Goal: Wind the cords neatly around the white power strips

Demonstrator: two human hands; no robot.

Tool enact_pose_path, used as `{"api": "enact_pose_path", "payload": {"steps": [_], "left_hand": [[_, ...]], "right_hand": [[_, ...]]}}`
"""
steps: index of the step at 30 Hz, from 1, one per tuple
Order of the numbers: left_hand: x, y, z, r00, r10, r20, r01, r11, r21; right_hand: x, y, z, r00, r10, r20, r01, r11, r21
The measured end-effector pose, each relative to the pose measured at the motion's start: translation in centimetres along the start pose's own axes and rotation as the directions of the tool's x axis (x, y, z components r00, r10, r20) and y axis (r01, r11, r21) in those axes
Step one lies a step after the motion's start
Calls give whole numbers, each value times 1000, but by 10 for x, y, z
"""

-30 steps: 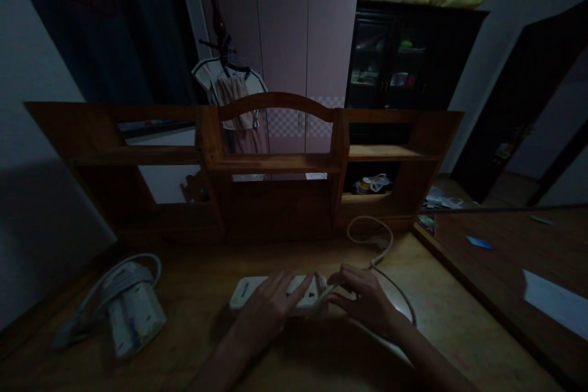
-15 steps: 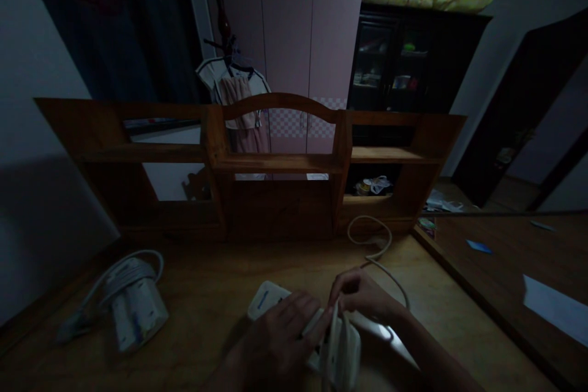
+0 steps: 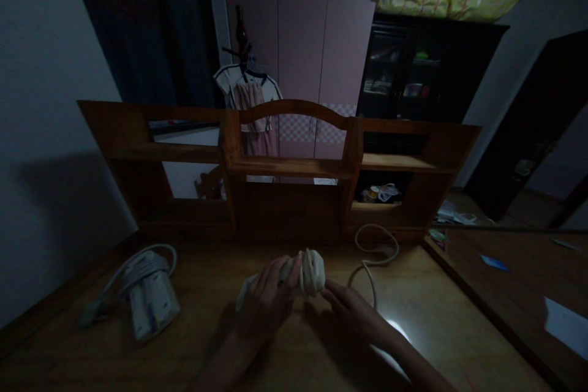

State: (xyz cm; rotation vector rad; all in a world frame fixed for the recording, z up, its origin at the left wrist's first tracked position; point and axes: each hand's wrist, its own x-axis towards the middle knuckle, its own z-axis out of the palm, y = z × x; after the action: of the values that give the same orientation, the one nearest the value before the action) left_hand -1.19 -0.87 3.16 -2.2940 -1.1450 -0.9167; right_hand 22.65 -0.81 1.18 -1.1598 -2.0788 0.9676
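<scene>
My left hand is wrapped round a white power strip, held tilted just above the wooden desk. Several turns of white cord are wound round the strip's right end. Beside that end is my right hand, its fingers closed together at the strip's lower corner, where the cord appears to pass through them. What lies inside those fingers is mostly hidden. The cord's free length runs from behind my right hand up to a loose loop on the desk.
A second white power strip, with its cord wound round it, lies on the left of the desk. Along the back edge stands a wooden shelf unit. To the right, a lower brown surface holds a blue card and white paper.
Both hands have raised the power strip and moved it away from me. My right hand has gone from above the strip to its lower right end. The view has shifted slightly.
</scene>
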Motion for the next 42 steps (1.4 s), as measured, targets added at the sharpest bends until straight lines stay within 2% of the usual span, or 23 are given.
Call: {"api": "enact_pose_path", "payload": {"steps": [1, 3, 6, 9, 13, 16, 18, 23, 26, 29, 33, 36, 38, 42], "left_hand": [[1, -2, 2, 998, -57, 38, 58, 998, -12], [5, -6, 2, 981, -164, 100, 167, 986, -21], [10, -12, 2, 938, -304, 168, 306, 952, 17], [9, -18, 4, 894, -384, 229, 375, 923, 83], [4, -19, 10, 875, -389, 288, 373, 921, 112], [4, -12, 11, 888, -302, 348, 299, 952, 65], [5, -5, 10, 895, -235, 379, 242, 970, 30], [2, 3, 15, 908, -133, 398, 149, 989, -9], [-2, 2, 20, 908, -98, 408, 114, 993, -15], [-4, 4, 22, 889, -111, 444, 128, 992, -10], [-4, 15, 21, 876, -114, 469, 149, 988, -37], [-4, 23, 20, 870, -74, 487, 125, 990, -72], [-4, 28, 20, 867, -26, 497, 83, 992, -92], [-5, 34, 21, 876, 98, 473, -32, 989, -146]], "right_hand": [[-1, 2, 4, 999, -25, -43, 19, 989, -146], [-2, 4, 10, 994, -90, -60, 57, 905, -422], [-4, 4, 17, 976, -215, 27, 176, 715, -677], [-7, -2, 22, 925, -361, 120, 323, 577, -751], [-9, -10, 21, 802, -572, 170, 499, 486, -718], [-10, -12, 14, 742, -666, 74, 522, 506, -686], [-10, -12, 6, 724, -689, -40, 502, 565, -655], [-13, -19, -16, 736, -574, -358, 403, 797, -450], [-15, -24, -30, 754, -487, -441, 342, 864, -370], [-17, -28, -36, 768, -465, -441, 333, 877, -346], [-17, -31, -24, 791, -502, -350, 404, 858, -317], [-18, -33, -13, 759, -564, -325, 467, 820, -331], [-18, -33, -13, 760, -567, -319, 473, 818, -327], [-16, -28, -32, 851, -423, -312, 374, 904, -205]]}}
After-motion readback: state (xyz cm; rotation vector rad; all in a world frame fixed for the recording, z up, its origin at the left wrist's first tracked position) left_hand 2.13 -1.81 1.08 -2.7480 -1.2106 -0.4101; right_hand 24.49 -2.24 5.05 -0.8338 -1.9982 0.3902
